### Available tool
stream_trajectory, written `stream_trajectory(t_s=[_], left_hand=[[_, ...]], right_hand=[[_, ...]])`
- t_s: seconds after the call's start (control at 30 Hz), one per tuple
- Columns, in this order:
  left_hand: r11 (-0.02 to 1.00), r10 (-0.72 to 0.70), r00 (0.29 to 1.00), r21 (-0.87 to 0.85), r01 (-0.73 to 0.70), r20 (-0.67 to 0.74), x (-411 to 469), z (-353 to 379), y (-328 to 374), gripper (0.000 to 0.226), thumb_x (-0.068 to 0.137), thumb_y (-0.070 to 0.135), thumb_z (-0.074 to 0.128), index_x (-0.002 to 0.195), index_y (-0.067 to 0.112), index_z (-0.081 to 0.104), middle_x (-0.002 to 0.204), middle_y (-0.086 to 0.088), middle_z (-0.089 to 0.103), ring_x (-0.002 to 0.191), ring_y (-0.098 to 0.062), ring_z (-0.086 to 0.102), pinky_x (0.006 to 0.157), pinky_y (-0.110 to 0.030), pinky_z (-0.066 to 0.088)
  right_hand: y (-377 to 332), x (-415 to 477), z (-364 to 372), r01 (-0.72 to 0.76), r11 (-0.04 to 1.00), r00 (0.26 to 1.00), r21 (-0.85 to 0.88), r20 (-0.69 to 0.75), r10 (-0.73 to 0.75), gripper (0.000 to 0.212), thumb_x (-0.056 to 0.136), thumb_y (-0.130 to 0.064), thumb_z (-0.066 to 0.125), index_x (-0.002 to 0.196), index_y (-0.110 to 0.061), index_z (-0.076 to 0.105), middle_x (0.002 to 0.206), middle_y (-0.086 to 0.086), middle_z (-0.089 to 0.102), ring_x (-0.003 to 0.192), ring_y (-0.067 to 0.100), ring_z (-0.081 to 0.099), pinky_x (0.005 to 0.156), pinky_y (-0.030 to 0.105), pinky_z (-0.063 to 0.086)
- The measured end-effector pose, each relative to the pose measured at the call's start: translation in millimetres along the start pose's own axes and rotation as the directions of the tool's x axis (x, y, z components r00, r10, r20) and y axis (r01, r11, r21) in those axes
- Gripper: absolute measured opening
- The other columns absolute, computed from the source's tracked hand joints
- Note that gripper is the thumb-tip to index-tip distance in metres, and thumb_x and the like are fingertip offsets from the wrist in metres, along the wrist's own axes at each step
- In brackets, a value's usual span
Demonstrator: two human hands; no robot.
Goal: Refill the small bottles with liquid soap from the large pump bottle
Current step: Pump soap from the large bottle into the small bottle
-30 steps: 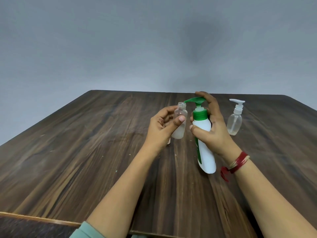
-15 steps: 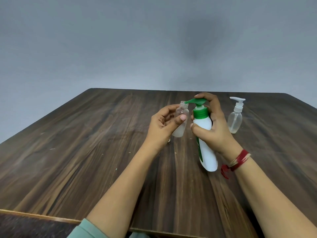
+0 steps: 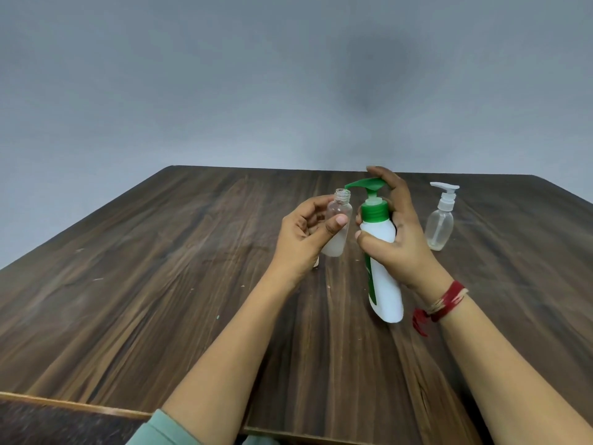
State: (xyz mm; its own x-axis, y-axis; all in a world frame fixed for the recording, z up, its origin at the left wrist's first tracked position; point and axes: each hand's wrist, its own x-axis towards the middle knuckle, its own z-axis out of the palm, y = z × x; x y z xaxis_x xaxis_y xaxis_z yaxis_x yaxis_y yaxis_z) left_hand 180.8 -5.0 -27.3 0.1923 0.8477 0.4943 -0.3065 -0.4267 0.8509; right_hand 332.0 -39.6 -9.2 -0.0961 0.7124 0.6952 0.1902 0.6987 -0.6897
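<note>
My left hand (image 3: 305, 236) grips a small clear bottle (image 3: 337, 229) with no cap, held above the table; white soap fills its lower part. My right hand (image 3: 398, 239) grips the large white pump bottle (image 3: 383, 284) by its upper body, tilted and lifted off the table, with a finger resting on top of the green pump head (image 3: 365, 185). The green spout points left, its tip right at the small bottle's open mouth. A second small clear bottle (image 3: 439, 224) with a white pump stands upright on the table to the right.
The dark wooden table (image 3: 160, 300) spreads wide to the left and toward me, its near edge at the bottom. A grey wall rises behind the far edge. A red thread band sits on my right wrist.
The green pump head has risen back up on its stem after being pressed down half a second ago. Both hands stay in about the same place.
</note>
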Motion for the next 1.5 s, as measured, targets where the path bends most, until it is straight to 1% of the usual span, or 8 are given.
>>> stream_trajectory(t_s=[0.23, 0.43, 0.67, 0.8, 0.93, 1.1, 1.3, 1.5], left_hand=[[1.0, 0.0, 1.0, -0.001, 0.0, -0.01, 0.3, 0.7, -0.7, 0.04, 0.078, 0.013, 0.065, 0.116, 0.001, 0.059, 0.105, -0.009, 0.068, 0.094, -0.009, 0.067, 0.082, -0.02, 0.051], [1.0, -0.002, 1.0, -0.004, 0.002, -0.001, 1.0, 0.9, -1.1, 0.035, 0.078, 0.011, 0.065, 0.112, 0.004, 0.06, 0.1, -0.001, 0.07, 0.092, -0.007, 0.067, 0.081, -0.02, 0.052], [1.0, -0.005, 1.0, -0.009, 0.004, -0.01, 1.3, -1.1, -2.3, 0.032, 0.083, 0.004, 0.066, 0.114, 0.002, 0.06, 0.1, -0.003, 0.069, 0.092, -0.006, 0.067, 0.08, -0.019, 0.052], [1.0, -0.019, 1.0, 0.0, 0.019, 0.013, 1.0, -1.0, -1.6, 0.029, 0.082, 0.007, 0.066, 0.111, 0.004, 0.062, 0.096, 0.003, 0.072, 0.093, -0.008, 0.067, 0.08, -0.02, 0.052], [1.0, -0.021, 0.999, 0.015, 0.021, 0.037, -0.3, -0.8, -1.7, 0.029, 0.083, 0.007, 0.064, 0.111, 0.005, 0.062, 0.1, -0.001, 0.071, 0.095, -0.008, 0.067, 0.081, -0.02, 0.053], [1.0, -0.021, 0.998, 0.018, 0.02, 0.052, -0.9, 0.1, -0.8, 0.025, 0.085, 0.005, 0.065, 0.109, 0.009, 0.063, 0.101, -0.002, 0.071, 0.096, -0.008, 0.067, 0.081, -0.02, 0.052], [0.998, -0.03, 0.999, -0.057, 0.031, 0.017, -0.5, -0.2, 1.1, 0.025, 0.083, 0.01, 0.066, 0.108, 0.009, 0.063, 0.094, 0.004, 0.073, 0.093, -0.008, 0.067, 0.082, -0.021, 0.052], [0.998, -0.034, 0.999, -0.06, 0.035, 0.021, -0.6, 0.0, 1.8, 0.029, 0.082, 0.014, 0.07, 0.11, 0.009, 0.062, 0.098, 0.0, 0.072, 0.096, -0.011, 0.067, 0.082, -0.023, 0.053]], right_hand=[[0.5, -0.4, -0.6, -0.01, 1.0, 1.0, -0.011, 0.029, 0.01, 0.068, 0.071, -0.002, 0.06, 0.131, -0.025, 0.038, 0.112, -0.016, 0.056, 0.081, 0.006, 0.059, 0.071, 0.023, 0.049], [0.0, 0.0, -0.3, 0.003, 1.0, 1.0, -0.03, 0.028, -0.002, 0.061, 0.07, -0.013, 0.061, 0.126, -0.025, 0.041, 0.115, -0.012, 0.056, 0.095, 0.01, 0.061, 0.078, 0.028, 0.05], [1.8, 0.5, -0.9, -0.005, 0.999, 0.998, -0.051, 0.056, 0.007, 0.068, 0.068, -0.018, 0.061, 0.131, -0.032, 0.04, 0.122, -0.014, 0.053, 0.094, 0.01, 0.061, 0.078, 0.028, 0.049], [2.9, 1.3, -2.6, 0.006, 0.997, 0.999, -0.076, 0.051, -0.002, 0.063, 0.067, -0.019, 0.06, 0.126, -0.028, 0.042, 0.114, -0.021, 0.054, 0.087, 0.009, 0.061, 0.071, 0.032, 0.053], [1.7, 1.9, -5.9, 0.01, 0.994, 0.999, -0.112, 0.038, -0.005, 0.056, 0.066, -0.024, 0.059, 0.119, -0.03, 0.043, 0.104, -0.027, 0.056, 0.084, 0.003, 0.06, 0.074, 0.02, 0.048], [0.4, 1.1, -4.9, 0.014, 0.992, 1.0, -0.124, 0.002, -0.014, 0.052, 0.067, -0.027, 0.059, 0.116, -0.03, 0.043, 0.101, -0.027, 0.056, 0.084, 0.003, 0.06, 0.074, 0.018, 0.047], [7.0, 0.7, -3.5, -0.035, 0.995, 0.999, -0.09, -0.002, 0.035, 0.073, 0.07, -0.009, 0.06, 0.136, -0.029, 0.038, 0.106, -0.02, 0.056, 0.074, 0.012, 0.056, 0.069, 0.03, 0.049], [5.9, 1.2, -1.6, -0.015, 0.996, 1.0, -0.088, 0.023, 0.017, 0.072, 0.068, -0.022, 0.06, 0.136, -0.03, 0.038, 0.118, -0.016, 0.053, 0.081, 0.006, 0.058, 0.074, 0.024, 0.046]])
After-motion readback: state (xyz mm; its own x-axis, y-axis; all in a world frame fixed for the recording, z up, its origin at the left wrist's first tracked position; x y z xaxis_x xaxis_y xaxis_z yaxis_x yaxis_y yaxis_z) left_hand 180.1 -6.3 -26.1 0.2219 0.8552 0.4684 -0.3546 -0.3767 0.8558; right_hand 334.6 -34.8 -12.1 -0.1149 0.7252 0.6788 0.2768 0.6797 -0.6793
